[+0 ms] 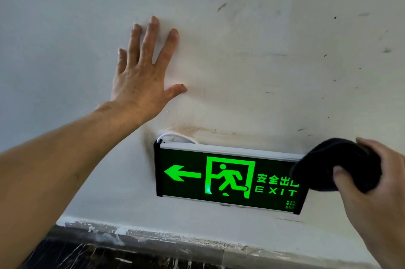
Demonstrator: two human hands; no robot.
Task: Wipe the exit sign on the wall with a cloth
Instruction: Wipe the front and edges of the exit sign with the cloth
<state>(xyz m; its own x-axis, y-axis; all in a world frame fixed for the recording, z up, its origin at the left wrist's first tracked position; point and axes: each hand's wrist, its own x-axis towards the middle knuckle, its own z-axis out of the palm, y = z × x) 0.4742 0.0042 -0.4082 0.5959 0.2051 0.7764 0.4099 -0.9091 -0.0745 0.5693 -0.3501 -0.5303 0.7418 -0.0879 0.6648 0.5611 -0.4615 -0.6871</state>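
**Clerk:** Item one, location and orientation?

**Operator:** Exit sign [228, 177], mounted low on the wall [263, 60], just above the skirting. I log its long axis as horizontal, slightly tilted down to the right; its arrow points left.

**Clerk:** Item two, hands?

**Operator:** My left hand [140, 76]: fingers spread, palm flat on the wall, above and left of the sign, not touching it. My right hand [368, 190]: fingers closed around a bunched dark cloth [333, 163], which overlaps the sign's right end.

**Clerk:** Bearing for the wipe?

**Operator:** Sign lies leftward from the cloth; right hand nearer. I judge a leftward stroke along the long axis.
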